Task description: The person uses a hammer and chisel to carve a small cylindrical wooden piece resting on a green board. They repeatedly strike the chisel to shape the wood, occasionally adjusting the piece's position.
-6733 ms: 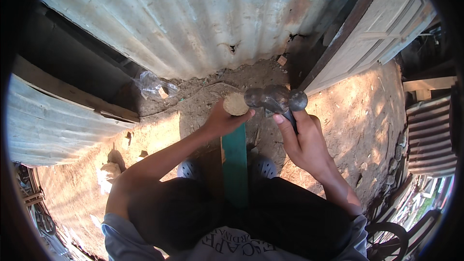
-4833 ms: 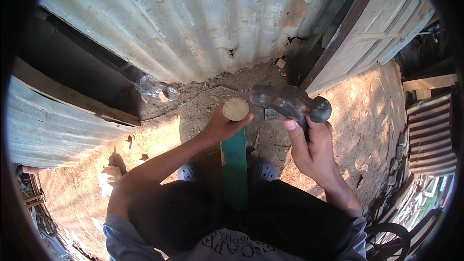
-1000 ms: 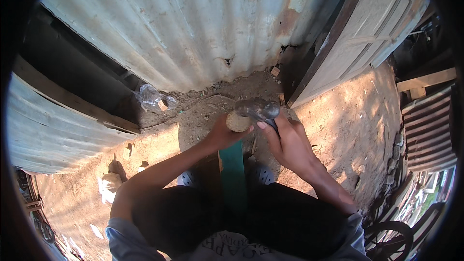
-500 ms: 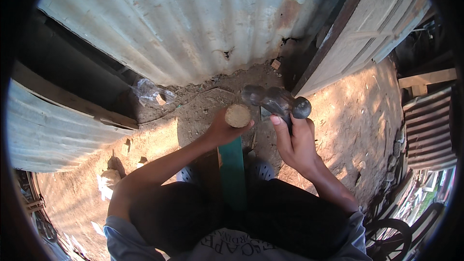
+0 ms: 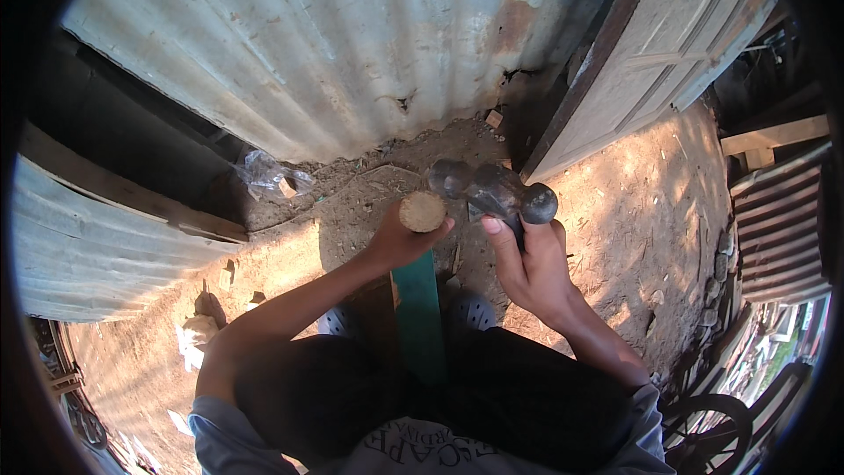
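Note:
My right hand (image 5: 538, 268) is closed round the dark handle of a ball-peen hammer (image 5: 495, 190), just below its head, with the thumb laid along the handle. The black metal head lies sideways, its rounded ball end to the right. My left hand (image 5: 393, 244) is wrapped round a round wooden piece (image 5: 423, 211) whose flat, light brown end faces up; its length below is hidden. The hammer's left end is close beside and a little beyond the wooden end. Beneath my left hand, a green board (image 5: 418, 317) runs between my knees.
A corrugated metal wall (image 5: 334, 53) stands ahead, with a panelled door (image 5: 651, 62) at the right. A clear plastic bag (image 5: 268, 174) lies on the dirt ground (image 5: 633, 229). Wheel-like dark parts (image 5: 708, 427) are at lower right. My feet in clogs (image 5: 472, 310) flank the board.
The whole view has shifted slightly, so the hands, hammer and door appear a little further left. Both grips look the same, and the hammer remains beside the wooden end.

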`<action>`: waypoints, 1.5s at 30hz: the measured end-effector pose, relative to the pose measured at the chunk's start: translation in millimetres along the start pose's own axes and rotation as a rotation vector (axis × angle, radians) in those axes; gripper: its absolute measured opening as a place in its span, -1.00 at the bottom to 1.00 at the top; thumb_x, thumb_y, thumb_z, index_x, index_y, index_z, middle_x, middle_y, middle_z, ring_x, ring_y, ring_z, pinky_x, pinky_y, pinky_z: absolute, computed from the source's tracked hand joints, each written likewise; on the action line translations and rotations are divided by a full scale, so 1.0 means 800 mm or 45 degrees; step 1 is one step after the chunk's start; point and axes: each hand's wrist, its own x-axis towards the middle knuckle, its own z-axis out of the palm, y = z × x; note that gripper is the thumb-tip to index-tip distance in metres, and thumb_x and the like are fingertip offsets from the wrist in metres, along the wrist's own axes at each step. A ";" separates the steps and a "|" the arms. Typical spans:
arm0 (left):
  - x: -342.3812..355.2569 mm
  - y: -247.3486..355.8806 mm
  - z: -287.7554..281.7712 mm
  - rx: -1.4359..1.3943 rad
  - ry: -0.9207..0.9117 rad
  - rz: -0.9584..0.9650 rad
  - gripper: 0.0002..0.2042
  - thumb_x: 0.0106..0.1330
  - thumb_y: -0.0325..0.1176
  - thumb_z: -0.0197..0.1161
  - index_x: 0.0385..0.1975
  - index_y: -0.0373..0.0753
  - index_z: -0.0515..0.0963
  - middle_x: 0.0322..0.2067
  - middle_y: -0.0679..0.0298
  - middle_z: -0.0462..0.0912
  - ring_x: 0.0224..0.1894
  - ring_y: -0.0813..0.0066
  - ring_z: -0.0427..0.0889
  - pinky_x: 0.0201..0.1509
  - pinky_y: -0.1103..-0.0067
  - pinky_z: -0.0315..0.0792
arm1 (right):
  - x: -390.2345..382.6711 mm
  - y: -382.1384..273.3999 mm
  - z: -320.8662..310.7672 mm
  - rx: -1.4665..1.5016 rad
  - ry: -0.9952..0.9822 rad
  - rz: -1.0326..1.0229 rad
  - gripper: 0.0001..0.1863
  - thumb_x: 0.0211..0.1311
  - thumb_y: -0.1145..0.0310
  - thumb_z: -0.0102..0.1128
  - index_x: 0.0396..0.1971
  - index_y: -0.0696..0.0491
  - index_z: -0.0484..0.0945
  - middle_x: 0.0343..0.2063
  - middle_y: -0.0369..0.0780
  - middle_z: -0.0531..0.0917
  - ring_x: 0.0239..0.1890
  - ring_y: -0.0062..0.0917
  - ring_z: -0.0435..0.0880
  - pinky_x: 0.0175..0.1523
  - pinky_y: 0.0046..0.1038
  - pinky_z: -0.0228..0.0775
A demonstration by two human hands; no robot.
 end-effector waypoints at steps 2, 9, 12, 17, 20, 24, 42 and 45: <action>0.001 0.000 0.000 0.009 0.001 0.000 -0.74 0.14 -0.21 0.34 -0.41 -0.30 0.51 -0.47 0.23 0.62 -0.37 0.47 0.63 -0.28 0.52 0.47 | 0.000 -0.001 0.000 0.000 -0.009 0.012 -0.73 0.27 0.39 0.09 -0.08 0.19 0.42 -0.58 -0.02 0.58 -0.56 -0.20 0.61 -0.45 -0.33 0.40; 0.003 -0.011 0.001 -0.034 0.057 0.077 -0.73 0.14 -0.20 0.34 -0.41 -0.30 0.52 -0.46 0.22 0.63 -0.37 0.47 0.64 -0.28 0.52 0.47 | 0.001 -0.001 0.001 0.012 -0.008 0.010 -0.73 0.28 0.39 0.08 -0.08 0.19 0.42 -0.59 -0.02 0.57 -0.57 -0.22 0.61 -0.46 -0.34 0.39; 0.002 -0.003 0.000 0.015 0.033 0.053 -0.73 0.14 -0.20 0.34 -0.41 -0.29 0.52 -0.46 0.22 0.63 -0.36 0.47 0.64 -0.28 0.52 0.47 | 0.001 -0.002 0.000 0.018 0.003 0.009 -0.73 0.28 0.40 0.08 -0.09 0.19 0.43 -0.59 -0.02 0.57 -0.58 -0.22 0.61 -0.46 -0.34 0.39; 0.002 0.004 -0.001 0.027 0.024 0.026 -0.74 0.13 -0.22 0.35 -0.40 -0.29 0.52 -0.46 0.23 0.63 -0.36 0.46 0.64 -0.27 0.51 0.47 | 0.001 -0.006 0.000 0.040 0.013 0.015 -0.74 0.27 0.40 0.08 -0.10 0.20 0.44 -0.58 -0.02 0.58 -0.57 -0.23 0.61 -0.45 -0.34 0.39; 0.002 0.000 0.000 0.052 0.032 0.055 -0.74 0.13 -0.22 0.35 -0.40 -0.29 0.52 -0.46 0.23 0.63 -0.36 0.45 0.64 -0.27 0.51 0.47 | 0.000 -0.005 0.000 0.026 0.013 0.008 -0.74 0.27 0.40 0.08 -0.10 0.20 0.44 -0.58 -0.02 0.58 -0.57 -0.23 0.61 -0.45 -0.34 0.39; 0.003 -0.007 0.002 0.032 0.077 0.102 -0.74 0.13 -0.21 0.34 -0.40 -0.29 0.52 -0.46 0.23 0.63 -0.36 0.44 0.64 -0.26 0.51 0.47 | 0.001 -0.005 0.001 0.028 0.014 -0.008 -0.74 0.28 0.40 0.08 -0.10 0.20 0.44 -0.59 -0.02 0.57 -0.58 -0.24 0.60 -0.46 -0.35 0.39; 0.006 -0.004 0.000 0.071 0.065 0.153 -0.76 0.15 -0.24 0.33 -0.41 -0.30 0.53 -0.47 0.22 0.64 -0.37 0.46 0.65 -0.28 0.52 0.48 | 0.000 -0.003 0.000 0.014 0.000 0.000 -0.74 0.26 0.41 0.10 -0.09 0.17 0.44 -0.64 -0.06 0.54 -0.64 -0.29 0.56 -0.49 -0.35 0.36; 0.006 -0.004 0.002 0.049 0.060 0.138 -0.76 0.15 -0.24 0.33 -0.40 -0.30 0.54 -0.46 0.21 0.64 -0.36 0.44 0.66 -0.28 0.52 0.48 | -0.001 -0.004 -0.001 0.017 0.001 0.000 -0.75 0.27 0.41 0.09 -0.09 0.17 0.44 -0.61 -0.08 0.55 -0.61 -0.32 0.55 -0.47 -0.37 0.36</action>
